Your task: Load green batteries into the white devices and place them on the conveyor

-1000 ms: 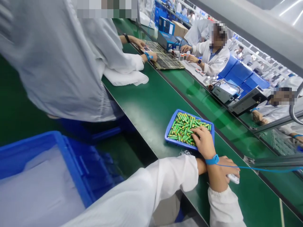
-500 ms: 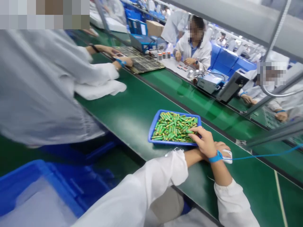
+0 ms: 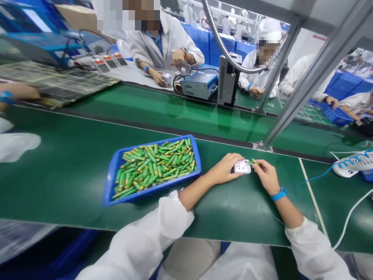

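My left hand [image 3: 225, 169] is closed around a small white plastic device [image 3: 242, 167] on the green bench, gripping it from its left side. Dark slots or holes mark the face of the device turned toward me. Just right of it, my right hand [image 3: 266, 177] pinches green and gold batteries [image 3: 254, 162] between thumb and fingers, held against or very near the device's right edge. How many batteries it holds I cannot tell. To the left of both hands stands a blue tray [image 3: 108, 186] heaped with loose batteries [image 3: 157, 165] of the same kind.
A metal post [image 3: 279, 120] rises from the bench's far edge. White cables and a white device [image 3: 351, 165] lie at the right. Across the bench, co-workers sit beside a blue instrument box [image 3: 199, 83]. Another person's hand [image 3: 21, 93] is by a gridded panel [image 3: 87, 87] at far left.
My right hand has left the battery tray and come over to the white device, batteries between its fingers. My left hand stays on the device. The view has swung right.
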`<action>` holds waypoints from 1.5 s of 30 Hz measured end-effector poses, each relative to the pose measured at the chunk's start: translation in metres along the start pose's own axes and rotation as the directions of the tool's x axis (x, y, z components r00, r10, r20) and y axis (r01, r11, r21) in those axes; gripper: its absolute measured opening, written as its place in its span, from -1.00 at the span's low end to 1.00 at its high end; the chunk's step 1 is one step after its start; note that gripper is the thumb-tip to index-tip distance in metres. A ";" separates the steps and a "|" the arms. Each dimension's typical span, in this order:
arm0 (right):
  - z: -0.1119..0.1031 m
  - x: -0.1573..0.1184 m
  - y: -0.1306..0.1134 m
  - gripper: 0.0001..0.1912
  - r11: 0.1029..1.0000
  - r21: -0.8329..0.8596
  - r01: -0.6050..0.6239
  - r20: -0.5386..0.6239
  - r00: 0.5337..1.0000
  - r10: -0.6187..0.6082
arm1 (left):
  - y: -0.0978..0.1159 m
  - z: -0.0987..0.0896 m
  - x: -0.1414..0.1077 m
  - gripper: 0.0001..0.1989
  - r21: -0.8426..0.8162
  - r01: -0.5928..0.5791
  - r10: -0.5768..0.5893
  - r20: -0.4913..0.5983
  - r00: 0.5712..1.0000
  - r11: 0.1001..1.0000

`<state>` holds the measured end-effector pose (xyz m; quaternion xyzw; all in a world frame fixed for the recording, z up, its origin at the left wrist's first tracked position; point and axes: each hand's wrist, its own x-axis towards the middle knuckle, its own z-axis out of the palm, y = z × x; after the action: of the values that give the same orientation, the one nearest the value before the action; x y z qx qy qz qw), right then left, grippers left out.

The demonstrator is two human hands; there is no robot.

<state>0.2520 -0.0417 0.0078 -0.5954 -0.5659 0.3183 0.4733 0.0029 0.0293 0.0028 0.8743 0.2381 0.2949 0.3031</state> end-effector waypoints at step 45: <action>0.008 -0.007 -0.014 -0.72 0.978 -0.115 0.175 0.120 0.980 -0.161 | 0.008 0.001 -0.008 -0.56 0.087 0.093 -0.083 -0.105 0.991 0.992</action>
<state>0.2385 -0.0485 0.0173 -0.5553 -0.6585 0.2732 0.4283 -0.0001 0.0184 0.0040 0.8598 0.3048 0.3140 0.2630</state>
